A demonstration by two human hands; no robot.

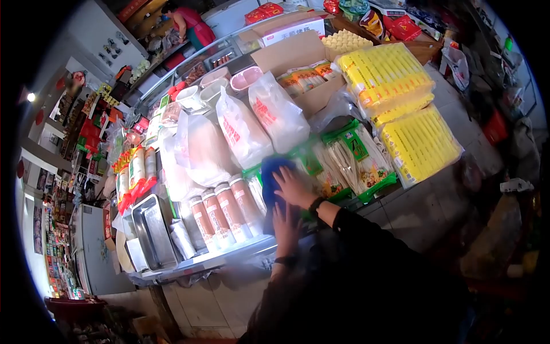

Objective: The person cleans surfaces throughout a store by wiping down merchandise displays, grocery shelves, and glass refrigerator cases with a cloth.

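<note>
A dark blue piece, apparently cloth (269, 172), lies on the near edge of the goods on the counter; its exact kind is hard to make out. My right hand (294, 186) rests on it with the fingers spread. Just below, my left hand (286, 225) touches its lower part with fingers stretched out. Left of the hands stand brown-and-white cylindrical packs (229, 213). To their right are green-edged packs of pale sticks (358, 157). White plastic bags with red print (279, 112) sit behind.
Stacked yellow packs (421, 140) rise at the right, with an open cardboard box (292, 54) behind. A steel tray (154, 232) leans at the counter's left end. Far back, a person in a pink top (193, 26) bends over. Bags and bundles crowd the right side.
</note>
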